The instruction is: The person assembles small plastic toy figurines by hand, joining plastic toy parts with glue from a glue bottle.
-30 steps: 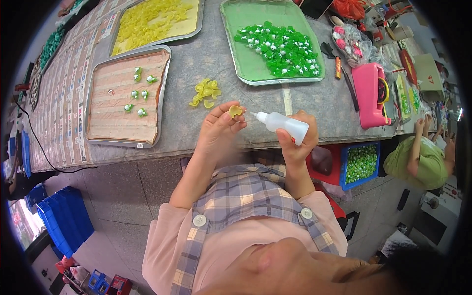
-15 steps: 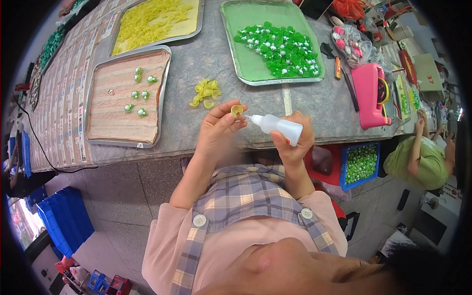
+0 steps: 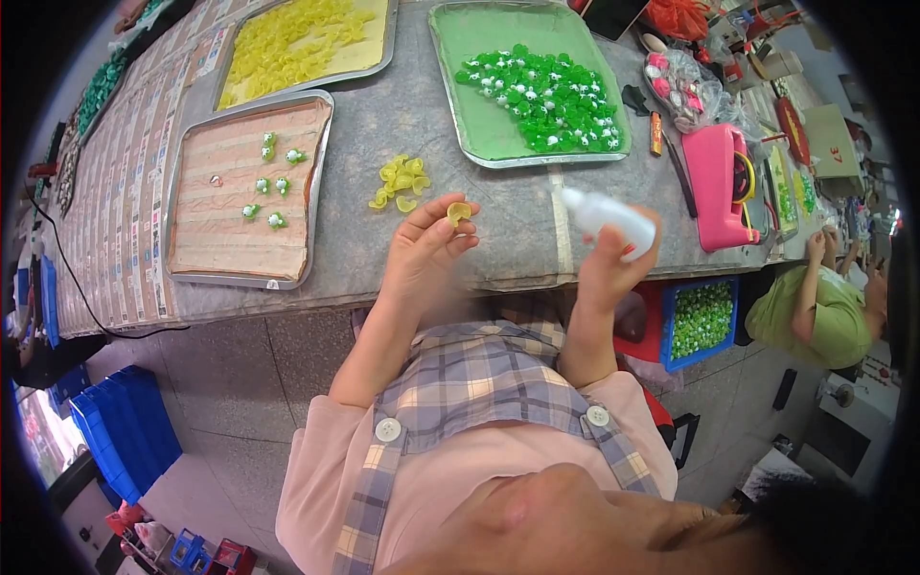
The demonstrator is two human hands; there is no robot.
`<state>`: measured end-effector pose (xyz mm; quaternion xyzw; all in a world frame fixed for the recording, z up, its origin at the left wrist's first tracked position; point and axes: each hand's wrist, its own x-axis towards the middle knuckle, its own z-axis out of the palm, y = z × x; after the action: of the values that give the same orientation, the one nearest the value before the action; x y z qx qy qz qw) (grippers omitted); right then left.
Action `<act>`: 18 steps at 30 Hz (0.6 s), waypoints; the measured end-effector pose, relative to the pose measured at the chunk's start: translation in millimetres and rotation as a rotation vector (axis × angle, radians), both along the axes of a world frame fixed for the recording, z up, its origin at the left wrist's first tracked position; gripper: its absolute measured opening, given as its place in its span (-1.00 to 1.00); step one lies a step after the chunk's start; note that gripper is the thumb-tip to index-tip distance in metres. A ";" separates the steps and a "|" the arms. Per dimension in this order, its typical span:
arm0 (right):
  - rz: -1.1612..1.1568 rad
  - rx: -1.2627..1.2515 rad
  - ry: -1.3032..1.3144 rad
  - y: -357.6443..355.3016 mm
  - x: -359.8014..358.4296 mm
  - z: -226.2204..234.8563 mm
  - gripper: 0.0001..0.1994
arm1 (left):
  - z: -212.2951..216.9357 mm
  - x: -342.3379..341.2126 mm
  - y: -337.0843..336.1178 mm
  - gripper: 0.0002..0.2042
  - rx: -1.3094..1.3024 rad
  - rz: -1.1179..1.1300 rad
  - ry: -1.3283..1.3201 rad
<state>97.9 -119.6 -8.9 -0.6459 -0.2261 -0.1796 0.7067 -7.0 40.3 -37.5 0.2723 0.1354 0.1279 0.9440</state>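
Between thumb and fingertips, my left hand pinches a small yellow cupped plastic piece above the table's near edge. My right hand is wrapped round a white squeeze bottle, tilted with its nozzle pointing up and left, apart from the piece. A little pile of similar yellow pieces lies on the table just beyond my left hand. To the left, a tray lined with pinkish cloth bears several small green-and-white figures.
A tray of yellow pieces lies at the far left. Beyond my right hand stands a green-lined tray heaped with green-and-white pieces. A pink tape dispenser is on the right. Below the table edge sits a blue crate; a co-worker in green is nearby.
My right hand has swung the bottle to the right, away from the yellow piece. My left hand stays nearly in place, still pinching that piece.
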 end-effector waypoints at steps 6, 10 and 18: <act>-0.040 -0.033 0.326 -26.4 59.3 -15.0 -0.74 | -1.2 3.3 0.2 -0.70 -0.038 -0.016 0.012; -0.127 -0.201 0.349 -59.1 95.5 -46.8 -0.65 | -2.3 5.0 0.5 -0.71 -0.050 -0.016 0.013; -0.260 -0.337 0.211 -60.2 90.5 -39.1 -0.57 | -7.4 5.4 1.4 -0.70 -0.060 0.000 0.069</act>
<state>188.4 -179.8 -47.9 -0.7936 -0.0927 -0.1607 0.5795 -1.6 41.7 -44.8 0.2482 0.1718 0.1144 0.9465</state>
